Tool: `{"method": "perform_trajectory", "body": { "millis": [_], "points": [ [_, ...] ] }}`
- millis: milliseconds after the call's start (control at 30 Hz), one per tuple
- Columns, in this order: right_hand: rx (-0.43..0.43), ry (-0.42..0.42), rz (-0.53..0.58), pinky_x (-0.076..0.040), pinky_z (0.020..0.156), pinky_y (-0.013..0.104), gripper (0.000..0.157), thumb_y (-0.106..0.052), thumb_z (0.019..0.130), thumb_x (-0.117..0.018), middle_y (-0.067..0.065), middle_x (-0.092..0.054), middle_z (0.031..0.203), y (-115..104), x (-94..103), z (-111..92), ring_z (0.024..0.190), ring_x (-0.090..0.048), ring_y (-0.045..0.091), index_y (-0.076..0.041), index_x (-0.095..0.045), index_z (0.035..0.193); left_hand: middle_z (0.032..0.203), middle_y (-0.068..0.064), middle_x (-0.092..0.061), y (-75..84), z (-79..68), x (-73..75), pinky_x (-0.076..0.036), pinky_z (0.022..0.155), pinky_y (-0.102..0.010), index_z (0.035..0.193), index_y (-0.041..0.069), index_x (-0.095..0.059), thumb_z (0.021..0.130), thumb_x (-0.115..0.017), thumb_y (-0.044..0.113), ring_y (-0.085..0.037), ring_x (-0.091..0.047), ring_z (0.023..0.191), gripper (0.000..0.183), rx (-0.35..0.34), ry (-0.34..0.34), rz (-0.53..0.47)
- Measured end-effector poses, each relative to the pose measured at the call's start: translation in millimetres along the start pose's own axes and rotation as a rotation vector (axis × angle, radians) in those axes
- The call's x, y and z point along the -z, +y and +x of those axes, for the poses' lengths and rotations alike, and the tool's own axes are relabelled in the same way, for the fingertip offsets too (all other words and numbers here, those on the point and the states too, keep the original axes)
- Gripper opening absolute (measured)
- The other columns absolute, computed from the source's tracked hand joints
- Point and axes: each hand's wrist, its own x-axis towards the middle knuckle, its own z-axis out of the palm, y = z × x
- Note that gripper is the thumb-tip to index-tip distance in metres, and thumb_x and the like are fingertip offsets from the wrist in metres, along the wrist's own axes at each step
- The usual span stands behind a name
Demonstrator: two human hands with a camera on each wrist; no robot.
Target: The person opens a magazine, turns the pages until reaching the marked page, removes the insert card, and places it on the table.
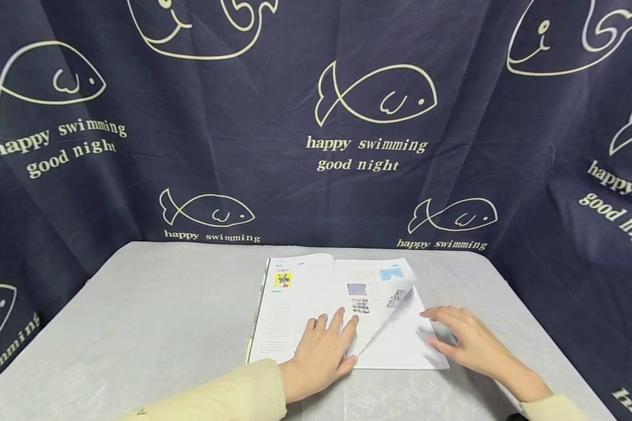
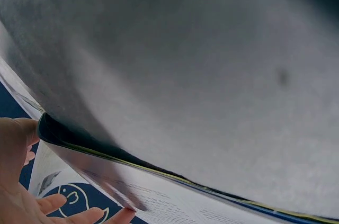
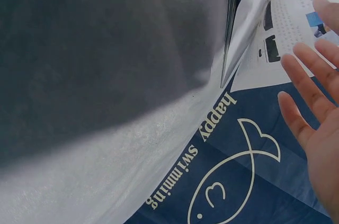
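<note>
An open magazine [image 1: 316, 283] with printed text and small colour pictures lies on the grey-covered table. My left hand [image 1: 320, 351] rests on it around the centre fold, fingers spread and thumb near the lower edge. One right-hand leaf [image 1: 375, 316] curls up and folds over diagonally from its outer side, baring the page [image 1: 411, 345] beneath. Just beyond the right edge is my right hand [image 1: 466, 339], fingers parted and gently bent, holding nothing. The right wrist view shows those fingers [image 3: 307, 78] spread beside the pages. In the left wrist view, the magazine's layered edge [image 2: 175, 173] passes my thumb.
The table [image 1: 153, 310] has a pale grey cloth over it and extends on both sides of the magazine. Behind and around it hangs a dark blue curtain [image 1: 274, 152] with white fish outlines and lettering. Cream sleeves [image 1: 232, 392] cover both forearms.
</note>
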Motion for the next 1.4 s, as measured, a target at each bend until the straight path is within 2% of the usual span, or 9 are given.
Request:
{"method": "perform_trajectory", "body": {
  "millis": [233, 500, 700, 833, 1000, 1167, 1400],
  "points": [
    [0.02, -0.065, 0.004, -0.037, 0.08, 0.024, 0.045, -0.022, 0.057, -0.081, -0.007, -0.065, 0.096, -1.1, -4.4, -4.6, 0.089, -0.059, 0.011, -0.013, -0.065, 0.098, 0.141, -0.013, -0.036, 0.9, -0.9, -2.3, -0.044, 0.079, -0.038, 0.145, 0.02, -0.017, 0.084, -0.049, 0.057, -0.025, -0.056, 0.099, 0.078, 0.037, 0.073, 0.015],
    [0.053, -0.087, 0.028, -0.035, 0.079, 0.022, 0.046, -0.024, 0.056, -0.081, -0.009, -0.064, 0.095, -1.7, -8.0, -9.4, 0.087, -0.058, 0.01, -0.014, -0.065, 0.098, 0.145, -0.016, -0.027, 0.9, -1.0, -1.8, -0.043, 0.084, -0.039, 0.146, 0.022, -0.013, 0.082, -0.053, 0.055, -0.028, -0.05, 0.111, 0.083, 0.017, 0.109, -0.012],
    [0.04, -0.118, 0.009, -0.033, 0.078, 0.022, 0.047, -0.031, 0.057, -0.081, -0.009, -0.064, 0.093, -3.2, -8.8, -12.1, 0.085, -0.057, 0.009, -0.015, -0.064, 0.098, 0.147, -0.017, -0.023, 1.1, -1.5, -0.8, -0.04, 0.09, -0.04, 0.147, 0.024, -0.009, 0.08, -0.056, 0.053, -0.031, -0.045, 0.118, 0.087, 0.012, 0.147, 0.001],
    [0.023, -0.149, 0.0, -0.036, 0.076, 0.024, 0.047, -0.033, 0.057, -0.08, -0.01, -0.064, 0.094, -5.2, -9.1, -13.5, 0.085, -0.056, 0.008, -0.016, -0.064, 0.098, 0.148, -0.018, -0.02, 0.6, -1.5, -1.2, -0.037, 0.094, -0.041, 0.147, 0.024, -0.009, 0.079, -0.057, 0.053, -0.035, -0.038, 0.125, 0.088, 0.001, 0.181, 0.032],
    [0.002, -0.176, -0.01, -0.037, 0.076, 0.025, 0.049, -0.035, 0.055, -0.081, -0.011, -0.064, 0.094, -5.2, -9.2, -15.3, 0.085, -0.056, 0.006, -0.017, -0.064, 0.097, 0.151, -0.018, -0.012, 0.0, -2.0, -1.1, -0.033, 0.101, -0.044, 0.146, 0.024, -0.012, 0.08, -0.055, 0.055, -0.037, -0.025, 0.134, 0.085, -0.015, 0.173, 0.064],
    [0.002, -0.187, -0.004, -0.038, 0.076, 0.026, 0.05, -0.035, 0.054, -0.081, -0.011, -0.063, 0.093, -4.7, -9.0, -16.0, 0.085, -0.055, 0.006, -0.017, -0.064, 0.097, 0.153, -0.017, -0.003, 0.3, -2.5, -0.3, -0.029, 0.105, -0.046, 0.146, 0.024, -0.016, 0.081, -0.055, 0.054, -0.037, -0.015, 0.138, 0.081, -0.024, 0.158, 0.047],
    [0.011, -0.183, -0.011, -0.038, 0.076, 0.027, 0.05, -0.035, 0.053, -0.081, -0.012, -0.063, 0.094, -4.8, -9.4, -15.8, 0.087, -0.056, 0.008, -0.018, -0.063, 0.097, 0.154, -0.013, 0.007, 0.0, -2.3, -1.3, -0.023, 0.107, -0.05, 0.144, 0.024, -0.024, 0.08, -0.058, 0.048, -0.038, -0.004, 0.14, 0.077, -0.049, 0.189, 0.037]
  ]
}}
